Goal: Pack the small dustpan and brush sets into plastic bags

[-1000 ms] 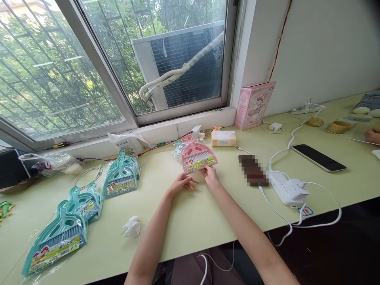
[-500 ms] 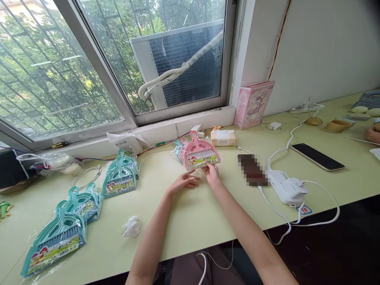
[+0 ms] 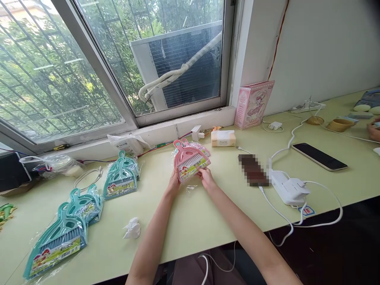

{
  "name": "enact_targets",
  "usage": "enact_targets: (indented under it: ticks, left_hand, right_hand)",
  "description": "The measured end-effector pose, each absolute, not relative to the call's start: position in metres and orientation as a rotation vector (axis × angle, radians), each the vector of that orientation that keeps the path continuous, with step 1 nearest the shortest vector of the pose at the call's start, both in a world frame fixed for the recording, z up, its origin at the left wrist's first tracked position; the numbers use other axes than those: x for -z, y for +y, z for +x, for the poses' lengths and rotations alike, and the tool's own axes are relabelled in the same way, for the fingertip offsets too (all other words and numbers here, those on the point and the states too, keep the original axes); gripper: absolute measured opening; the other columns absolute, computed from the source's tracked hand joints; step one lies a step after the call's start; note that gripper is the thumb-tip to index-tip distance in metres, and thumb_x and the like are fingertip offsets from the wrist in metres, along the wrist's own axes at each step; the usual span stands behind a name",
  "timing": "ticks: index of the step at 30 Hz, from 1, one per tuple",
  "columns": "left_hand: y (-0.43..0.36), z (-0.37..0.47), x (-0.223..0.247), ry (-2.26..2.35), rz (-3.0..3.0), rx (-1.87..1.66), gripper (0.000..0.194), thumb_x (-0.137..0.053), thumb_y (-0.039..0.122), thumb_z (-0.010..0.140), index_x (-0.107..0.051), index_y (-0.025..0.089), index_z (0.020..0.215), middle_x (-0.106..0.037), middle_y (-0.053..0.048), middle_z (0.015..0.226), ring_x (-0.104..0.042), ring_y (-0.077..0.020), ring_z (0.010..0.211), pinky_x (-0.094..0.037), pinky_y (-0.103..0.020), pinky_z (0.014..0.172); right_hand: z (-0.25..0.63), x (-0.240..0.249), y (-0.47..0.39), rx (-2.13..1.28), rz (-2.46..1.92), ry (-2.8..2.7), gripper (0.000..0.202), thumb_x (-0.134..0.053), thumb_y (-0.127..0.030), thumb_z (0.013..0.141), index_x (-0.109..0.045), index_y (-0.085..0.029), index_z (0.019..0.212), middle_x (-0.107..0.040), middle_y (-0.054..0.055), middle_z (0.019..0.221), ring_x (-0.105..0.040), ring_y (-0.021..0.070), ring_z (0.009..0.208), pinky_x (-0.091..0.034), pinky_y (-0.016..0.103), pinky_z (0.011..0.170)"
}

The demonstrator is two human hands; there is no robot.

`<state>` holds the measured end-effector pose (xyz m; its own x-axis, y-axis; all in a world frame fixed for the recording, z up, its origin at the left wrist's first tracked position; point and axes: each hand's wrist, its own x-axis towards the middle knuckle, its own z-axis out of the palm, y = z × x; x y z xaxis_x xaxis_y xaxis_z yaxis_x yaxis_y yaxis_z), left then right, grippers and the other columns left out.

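Okay, so we have both bare hands on the pink dustpan set (image 3: 191, 161), clear-wrapped, out over the far middle of the tabletop (image 3: 190, 227). We see its handle up, tilted back toward the window (image 3: 178, 59), white bristles and mushroom label facing us. Left hand (image 3: 174, 182): fingers closed in on the set's lower left edge, partly hidden. Right hand (image 3: 208, 180): fingers pinching its lower right edge. We can't tell whether its bottom edge touches the tabletop. Just behind it we get more pink plastic (image 3: 203, 148), mostly covered; we can't tell how many pieces.

To the left we count three groups of wrapped teal sets: one group near the sill (image 3: 121, 178), one overlapped in the middle (image 3: 84, 208), one nearest us (image 3: 56, 245). We mark a crumpled tissue (image 3: 132, 228) between these and the left forearm.

To the right of the pink set, we log a tissue pack (image 3: 223, 138) near the wall, a pink box (image 3: 253, 106) standing in the corner, a pixelated dark item (image 3: 253, 170), a white power strip (image 3: 286, 188) with plugs and cables, and a phone (image 3: 320, 156) lying face up. Farther right we note a tan bowl (image 3: 340, 125) and, at the edge, another person's hand (image 3: 374, 130).
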<state>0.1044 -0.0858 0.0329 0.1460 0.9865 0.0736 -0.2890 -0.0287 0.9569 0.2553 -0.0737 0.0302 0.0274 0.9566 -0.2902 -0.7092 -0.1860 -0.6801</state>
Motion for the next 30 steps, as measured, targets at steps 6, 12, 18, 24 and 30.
enact_targets:
  ticks: [6,12,18,24,30]
  left_hand:
    - [-0.084,0.102,-0.017,0.872,1.011,-1.148,0.065,-0.069,0.054,0.08,-0.05,0.025,0.135,-0.052,-0.01,0.142,-0.052,-0.03,0.128,-0.047,-0.046,0.104]
    - [-0.091,0.103,-0.027,0.882,1.063,-1.068,0.058,-0.069,0.043,0.084,-0.049,0.024,0.134,-0.052,-0.012,0.141,-0.065,-0.0286,0.111,-0.05,-0.048,0.1]
    - [-0.09,0.103,-0.025,0.841,1.07,-1.1,0.054,-0.07,0.038,0.083,-0.052,0.021,0.132,-0.055,-0.013,0.138,-0.066,-0.0291,0.108,-0.052,-0.048,0.097]
    - [-0.084,0.1,-0.016,0.908,1.044,-1.124,0.055,-0.074,0.036,0.078,-0.056,0.017,0.126,-0.06,-0.016,0.131,-0.069,-0.0295,0.097,-0.058,-0.047,0.086]
    - [-0.082,0.097,-0.016,0.861,1.031,-1.162,0.062,-0.076,0.033,0.076,-0.052,0.019,0.131,-0.059,-0.014,0.133,-0.064,-0.0311,0.11,-0.058,-0.048,0.088]
  right_hand:
    - [0.266,-0.036,-0.071,-1.546,-0.846,-0.398,0.006,-0.064,-0.01,0.08,-0.066,-0.015,0.081,-0.075,0.002,0.076,-0.07,0.013,0.065,-0.059,0.023,0.062]
    - [0.27,-0.039,-0.07,-1.563,-0.865,-0.395,0.008,-0.067,-0.008,0.078,-0.066,-0.015,0.082,-0.075,0.002,0.077,-0.07,0.0131,0.065,-0.059,0.023,0.061]
    - [0.27,-0.041,-0.07,-1.579,-0.901,-0.453,0.006,-0.064,-0.009,0.081,-0.066,-0.014,0.082,-0.073,0.001,0.071,-0.069,0.0131,0.061,-0.058,0.022,0.059]
    - [0.267,-0.039,-0.068,-1.632,-0.935,-0.413,0.006,-0.061,-0.016,0.087,-0.064,-0.015,0.083,-0.074,0.003,0.074,-0.069,0.0139,0.061,-0.058,0.024,0.059]
    - [0.279,-0.042,-0.062,-1.63,-0.994,-0.365,0.03,-0.04,-0.035,0.099,-0.063,-0.016,0.091,-0.071,0.003,0.066,-0.069,0.0164,0.057,-0.059,0.029,0.056]
